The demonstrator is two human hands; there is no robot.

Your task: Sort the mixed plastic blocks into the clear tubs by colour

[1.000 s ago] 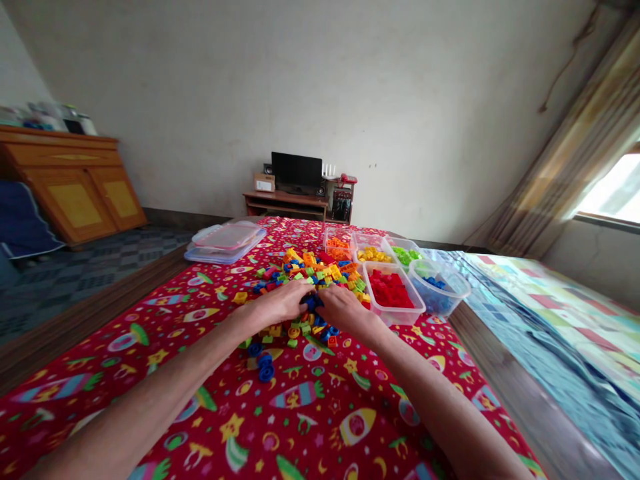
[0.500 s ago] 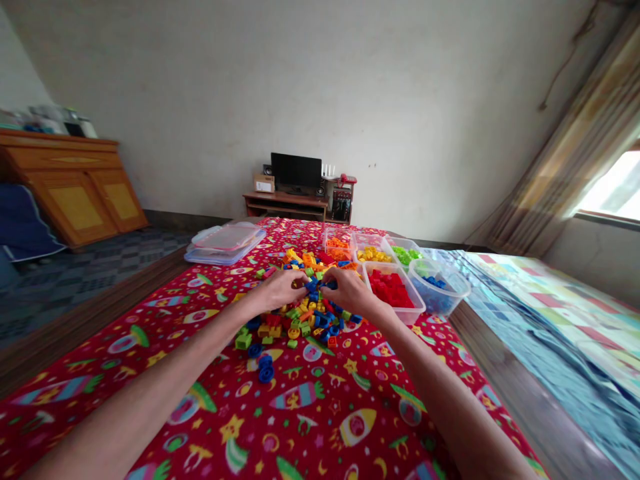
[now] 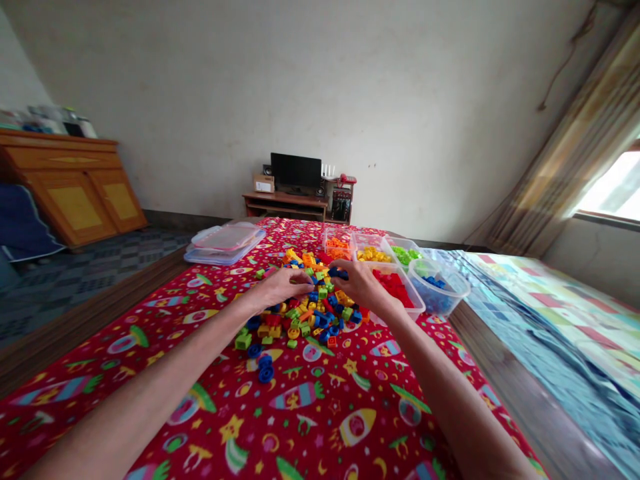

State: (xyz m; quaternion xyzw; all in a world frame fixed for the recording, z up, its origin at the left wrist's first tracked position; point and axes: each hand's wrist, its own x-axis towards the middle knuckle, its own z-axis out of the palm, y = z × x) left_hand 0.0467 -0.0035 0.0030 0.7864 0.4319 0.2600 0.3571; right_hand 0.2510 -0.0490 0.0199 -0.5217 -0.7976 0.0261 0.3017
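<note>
- The fingers (image 3: 351, 269) of the right hand (image 3: 364, 283) are pinched shut on a blue block (image 3: 339, 273), held just above the far side of the pile.
- The fingers (image 3: 302, 280) of the left hand (image 3: 281, 287) are curled, with their tips down among the blocks. Whether they grip one cannot be told.
- The two hands face each other, left at 9 o'clock and right at 3 o'clock of the blue block, close together but apart.
- Under and around them lies the pile of blocks (image 3: 306, 315): blue, yellow, orange, green and red pieces mixed together.
- At 6 o'clock of the pile, a few loose blue rings (image 3: 265, 370) lie apart from it.
- At 3 o'clock of the right hand stands a clear tub of red blocks (image 3: 419, 303), partly hidden by the wrist, and beyond it a round tub (image 3: 463, 288) holding blue ones.
- At 10 o'clock of the pile a stack of lids (image 3: 225, 243) lies flat.
- Everything rests on a table under a red cloth (image 3: 320, 413) printed with rockets and stars.
</note>
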